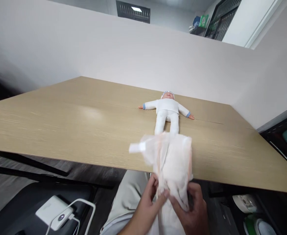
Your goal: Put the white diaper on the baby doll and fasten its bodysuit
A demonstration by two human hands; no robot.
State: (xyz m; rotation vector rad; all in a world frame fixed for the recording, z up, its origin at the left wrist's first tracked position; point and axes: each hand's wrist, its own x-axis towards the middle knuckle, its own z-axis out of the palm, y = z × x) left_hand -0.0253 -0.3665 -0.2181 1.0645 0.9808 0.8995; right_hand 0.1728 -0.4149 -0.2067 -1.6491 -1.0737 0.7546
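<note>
I see my left grip [145, 202] and right grip [194, 210] both clenched on the diaper [173, 156], held up just in front of the doll [168, 109], which lies face-up on the desk [84, 130], not yet wrapped.

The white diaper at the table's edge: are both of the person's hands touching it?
Touching. The head view shows the left hand pinching the lower end of the diaper and the right hand gripping it from the other side, with no gap.
</note>
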